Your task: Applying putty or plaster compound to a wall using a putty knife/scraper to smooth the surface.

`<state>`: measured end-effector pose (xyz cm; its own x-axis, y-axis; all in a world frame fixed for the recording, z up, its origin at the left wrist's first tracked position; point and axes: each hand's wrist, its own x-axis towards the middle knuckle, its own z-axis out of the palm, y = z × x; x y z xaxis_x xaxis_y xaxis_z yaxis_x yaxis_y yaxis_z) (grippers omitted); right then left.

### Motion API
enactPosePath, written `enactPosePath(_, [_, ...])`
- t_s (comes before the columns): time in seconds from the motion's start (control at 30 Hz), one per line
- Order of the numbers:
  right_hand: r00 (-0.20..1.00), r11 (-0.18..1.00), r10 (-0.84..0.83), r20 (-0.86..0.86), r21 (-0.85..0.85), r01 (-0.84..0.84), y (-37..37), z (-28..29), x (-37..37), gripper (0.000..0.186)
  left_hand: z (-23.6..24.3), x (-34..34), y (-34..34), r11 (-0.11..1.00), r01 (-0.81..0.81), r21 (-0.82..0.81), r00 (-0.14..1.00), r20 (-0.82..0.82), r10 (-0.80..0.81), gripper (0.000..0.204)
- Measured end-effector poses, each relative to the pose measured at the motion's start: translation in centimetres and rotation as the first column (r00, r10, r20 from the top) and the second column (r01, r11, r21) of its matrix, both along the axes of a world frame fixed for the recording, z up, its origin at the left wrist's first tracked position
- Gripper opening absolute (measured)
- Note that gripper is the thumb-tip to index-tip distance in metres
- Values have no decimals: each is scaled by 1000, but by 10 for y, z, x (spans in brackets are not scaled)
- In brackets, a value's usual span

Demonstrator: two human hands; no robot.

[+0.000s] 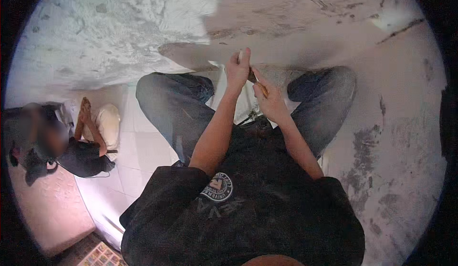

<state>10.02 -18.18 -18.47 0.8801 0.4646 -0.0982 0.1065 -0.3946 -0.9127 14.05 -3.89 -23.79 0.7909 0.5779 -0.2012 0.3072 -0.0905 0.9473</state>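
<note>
Right hand (271,103), fingers wrapped around a slim tool with an orange-brown handle (262,89); left hand (237,73) just beyond, can't tell its fingers' hold!

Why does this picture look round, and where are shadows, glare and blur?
Head view: fisheye lens leaves a black rim; head view: a broad shadow on the wall, pale glare on the floor, lower left; head view: the other person's head smeared, the tool in the right hand small and soft.
</note>
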Motion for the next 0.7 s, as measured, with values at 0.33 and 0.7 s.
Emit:
enactPosePath(0.33, [980,987,-41,-197,146,70,-1,-25,0,48,-16,-6,-23,994,107,-21,982,157,-102,62])
enactPosePath(0.7, [921,916,-335,-198,162,368,-19,-41,19,51,-2,-14,-55,901,430,-54,896,143,-419,75])
